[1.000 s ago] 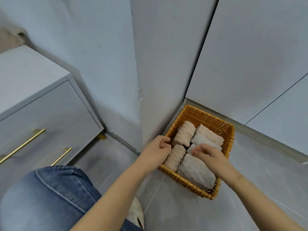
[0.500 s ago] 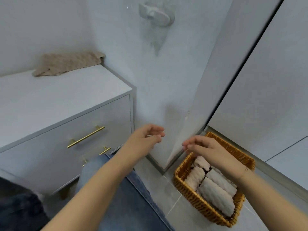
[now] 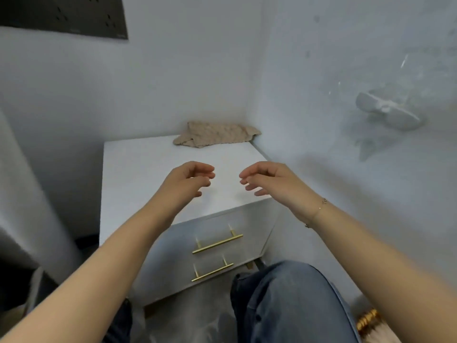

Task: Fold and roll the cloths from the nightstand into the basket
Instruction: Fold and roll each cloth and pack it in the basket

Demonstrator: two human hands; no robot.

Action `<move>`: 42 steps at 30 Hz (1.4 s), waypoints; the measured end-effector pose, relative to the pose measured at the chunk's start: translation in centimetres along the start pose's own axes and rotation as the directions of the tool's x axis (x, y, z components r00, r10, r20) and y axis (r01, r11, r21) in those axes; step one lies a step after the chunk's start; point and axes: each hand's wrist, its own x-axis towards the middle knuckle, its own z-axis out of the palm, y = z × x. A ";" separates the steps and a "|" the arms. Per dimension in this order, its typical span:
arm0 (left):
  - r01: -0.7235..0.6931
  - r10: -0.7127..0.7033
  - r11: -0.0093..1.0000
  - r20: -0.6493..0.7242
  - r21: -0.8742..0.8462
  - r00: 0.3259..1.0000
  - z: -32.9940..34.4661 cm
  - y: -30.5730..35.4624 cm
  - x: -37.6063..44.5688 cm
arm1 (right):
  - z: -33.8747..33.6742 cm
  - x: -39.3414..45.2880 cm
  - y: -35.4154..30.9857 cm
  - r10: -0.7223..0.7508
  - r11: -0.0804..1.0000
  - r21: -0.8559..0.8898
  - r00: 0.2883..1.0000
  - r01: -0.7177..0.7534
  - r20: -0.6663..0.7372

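Note:
A beige textured cloth (image 3: 217, 136) lies crumpled at the back of the white nightstand (image 3: 148, 174), against the wall. My left hand (image 3: 188, 180) and my right hand (image 3: 267, 180) hover side by side over the front half of the nightstand top, fingers loosely curled and apart, holding nothing. Both are well short of the cloth. Only a corner of the wicker basket (image 3: 367, 321) shows at the bottom right, with a bit of a pale rolled cloth (image 3: 382, 334) in it.
The nightstand has two drawers with gold bar handles (image 3: 217, 242). My knee in blue jeans (image 3: 291, 303) is just in front of it. A wall with a grey fixture (image 3: 388, 112) stands on the right. A grey bed edge (image 3: 22, 206) is on the left.
The view has swung left from the basket to the nightstand. Both hands left the rolled cloths in the basket and rose, empty, to above the nightstand top.

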 end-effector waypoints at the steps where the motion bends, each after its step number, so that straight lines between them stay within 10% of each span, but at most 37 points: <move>1: 0.014 -0.014 1.000 -0.039 -0.016 0.999 -0.9 -0.6 0.9 | 0.8 2.0 -0.2 -0.003 1.000 -0.014 1.000 0.004 0.018; 9: -0.021 0.033 0.999 -0.267 0.051 0.963 -5.2 -3.6 6.4 | 5.4 18.0 1.1 -0.156 0.921 -0.359 0.988 0.149 0.010; 16: 0.002 0.050 0.990 -0.359 0.143 0.932 -7.3 -6.0 7.9 | 9.2 28.6 4.0 -0.364 0.445 -0.865 0.929 0.232 0.062; 21: 0.006 0.104 0.950 -0.337 0.311 0.936 -8.4 -7.2 7.3 | 10.6 29.0 5.0 -0.450 0.525 -0.818 0.893 0.235 -0.031; 34: -0.070 0.257 0.846 -0.289 0.528 0.922 -7.6 -5.9 6.6 | 10.8 13.6 1.0 -0.346 0.761 -0.473 0.894 0.445 0.285; 42: -0.047 0.276 0.549 -0.129 0.835 0.952 -4.2 -7.3 6.7 | 5.2 14.7 5.2 -0.214 0.858 -0.490 0.974 0.152 -0.071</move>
